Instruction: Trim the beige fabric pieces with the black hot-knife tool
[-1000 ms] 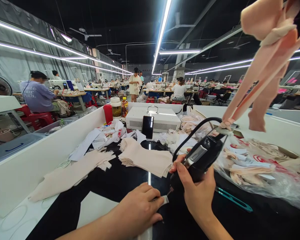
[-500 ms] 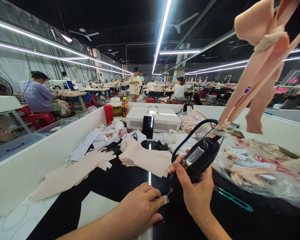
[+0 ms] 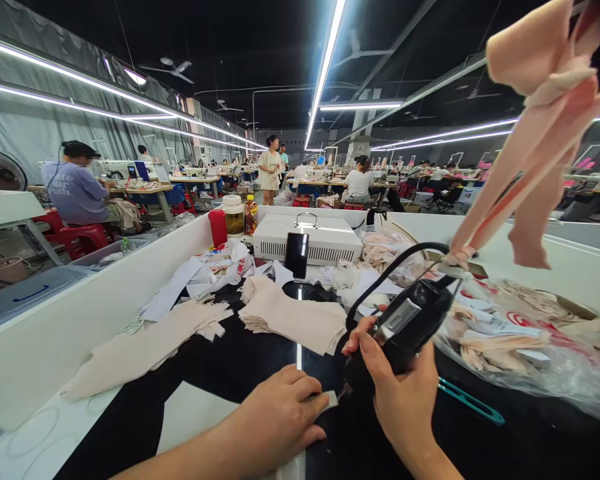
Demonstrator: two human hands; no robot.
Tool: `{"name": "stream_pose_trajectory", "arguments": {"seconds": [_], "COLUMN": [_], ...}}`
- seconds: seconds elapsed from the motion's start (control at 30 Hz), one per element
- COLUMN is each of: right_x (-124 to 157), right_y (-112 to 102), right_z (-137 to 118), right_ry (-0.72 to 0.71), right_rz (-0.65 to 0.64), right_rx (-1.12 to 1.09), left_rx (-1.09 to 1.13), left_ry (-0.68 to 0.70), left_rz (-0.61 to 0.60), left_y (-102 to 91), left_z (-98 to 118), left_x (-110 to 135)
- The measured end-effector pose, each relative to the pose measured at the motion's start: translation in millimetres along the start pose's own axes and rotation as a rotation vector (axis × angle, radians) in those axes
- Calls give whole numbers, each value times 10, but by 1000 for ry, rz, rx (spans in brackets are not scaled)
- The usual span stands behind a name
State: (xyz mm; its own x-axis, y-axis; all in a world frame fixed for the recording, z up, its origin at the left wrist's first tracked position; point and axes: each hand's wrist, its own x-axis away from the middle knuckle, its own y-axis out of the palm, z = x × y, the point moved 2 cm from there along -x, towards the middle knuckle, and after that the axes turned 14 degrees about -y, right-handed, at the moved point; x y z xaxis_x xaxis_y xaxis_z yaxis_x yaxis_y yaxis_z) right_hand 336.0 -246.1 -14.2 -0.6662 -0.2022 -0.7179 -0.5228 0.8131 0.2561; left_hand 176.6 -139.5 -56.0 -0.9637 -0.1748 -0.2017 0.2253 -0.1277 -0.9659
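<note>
My right hand (image 3: 405,393) is wrapped around a black corded handheld power tool (image 3: 405,327) with a silver plate on its body. The tool's lower tip points down beside a small pale fabric piece (image 3: 333,399); a slight gap seems to lie between them. Fingers of my left hand (image 3: 285,410) are closed on that piece, and its larger part is hidden under the hand. Peach fabric strips (image 3: 540,140) are knotted to the tool's upper end and hang from above. Under my left forearm lies a white sheet (image 3: 193,417).
Two stacks of cut beige fabric, a middle stack (image 3: 290,310) and a left stack (image 3: 145,343), lie on the black surface. A phone (image 3: 297,255) leans against a white vented box (image 3: 325,237). At right are a teal tool (image 3: 473,400) and a plastic bag of fabric (image 3: 510,333).
My right hand and the power tool have shifted slightly right, away from the pale piece. The hanging strips swung right too. My left hand has barely moved.
</note>
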Motion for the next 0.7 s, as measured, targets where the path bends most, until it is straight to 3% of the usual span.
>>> {"name": "stream_pose_trajectory", "arguments": {"seconds": [0.7], "right_x": [56], "right_y": [19], "right_z": [-17], "right_ry": [0], "right_rz": [3], "right_rx": [55], "left_rx": [24], "left_ry": [-3], "left_rz": [-6], "left_y": [-14], "left_z": [-8], "left_x": [-1]}}
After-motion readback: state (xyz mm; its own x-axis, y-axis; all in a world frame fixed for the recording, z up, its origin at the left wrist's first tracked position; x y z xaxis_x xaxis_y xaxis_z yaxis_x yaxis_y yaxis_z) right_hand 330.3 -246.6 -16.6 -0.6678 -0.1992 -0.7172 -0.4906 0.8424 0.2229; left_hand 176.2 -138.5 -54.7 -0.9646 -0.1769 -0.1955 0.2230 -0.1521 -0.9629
